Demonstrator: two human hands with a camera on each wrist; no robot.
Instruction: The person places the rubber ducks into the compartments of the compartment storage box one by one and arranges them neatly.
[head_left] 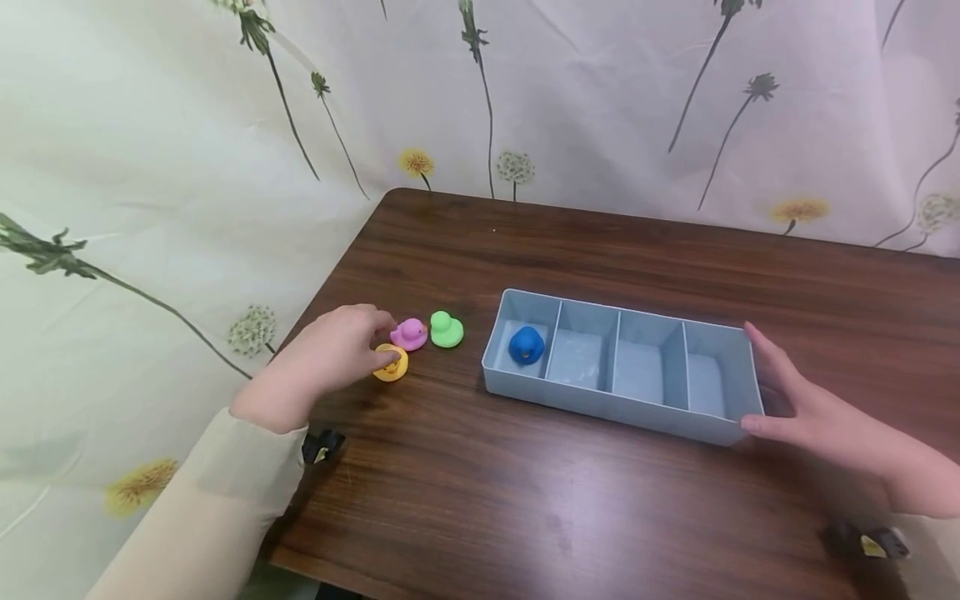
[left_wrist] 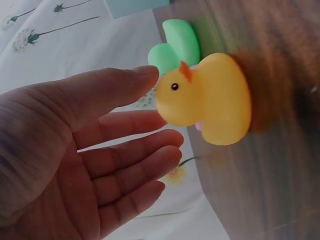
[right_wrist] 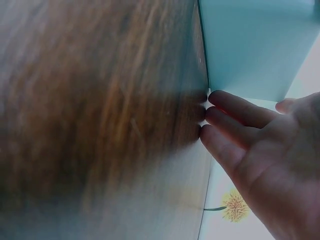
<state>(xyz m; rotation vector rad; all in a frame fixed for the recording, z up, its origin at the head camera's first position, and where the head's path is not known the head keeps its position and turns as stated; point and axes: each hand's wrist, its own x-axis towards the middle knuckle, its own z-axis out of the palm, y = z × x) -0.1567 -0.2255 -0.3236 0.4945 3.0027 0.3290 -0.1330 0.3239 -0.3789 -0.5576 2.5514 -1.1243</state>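
My left hand (head_left: 337, 346) reaches over a yellow rubber duck (left_wrist: 225, 100) on the table. Its thumb lies at the duck's head, the forefinger passes behind, and the other fingers are spread. Just beyond sit a pink duck (head_left: 409, 335), near the forefinger, and a green duck (head_left: 447, 331). At the far end of the table's right side, my right hand (head_left: 813, 408) touches a blue-grey divided tray (head_left: 600, 403), thumb and forefinger extended to the corners of its right end. Inside the tray's leftmost compartment is a blue duck (head_left: 527, 345).
Dark wood-grain table (head_left: 480, 492) lies under everything. A curtain (head_left: 585, 100) printed with dandelions hangs behind it and along the left. Dividers split the tray into several compartments in a row.
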